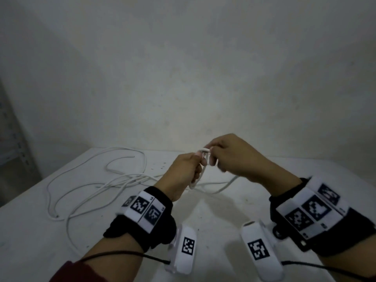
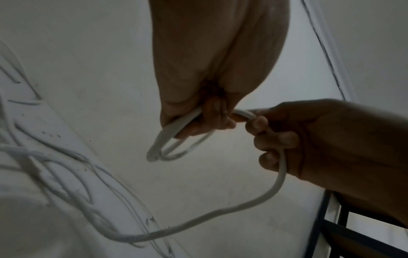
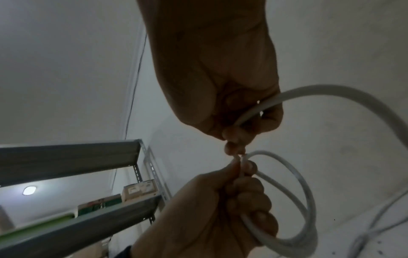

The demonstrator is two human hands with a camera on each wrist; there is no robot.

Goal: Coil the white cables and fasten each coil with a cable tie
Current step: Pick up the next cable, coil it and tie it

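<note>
Now both hands (image 1: 203,161) pinch smooth round white cable loops (image 3: 304,200).

Just below frame centre, my left hand (image 1: 184,169) grips a small white coil (image 1: 198,176) while my right hand (image 1: 234,157) pinches its top. Loose white cables (image 1: 97,180) sprawl across the table (image 1: 30,231) at lower left.

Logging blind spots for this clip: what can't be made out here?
- Cable tie: none identifiable in any view.
- Coil loop count: in the head view the left hand covers it; wrist views blur it.
- Right hand fingertips: hidden behind its knuckles in the head view.
- Loose cable on the table: strands overlap, so their number is unclear.
</note>
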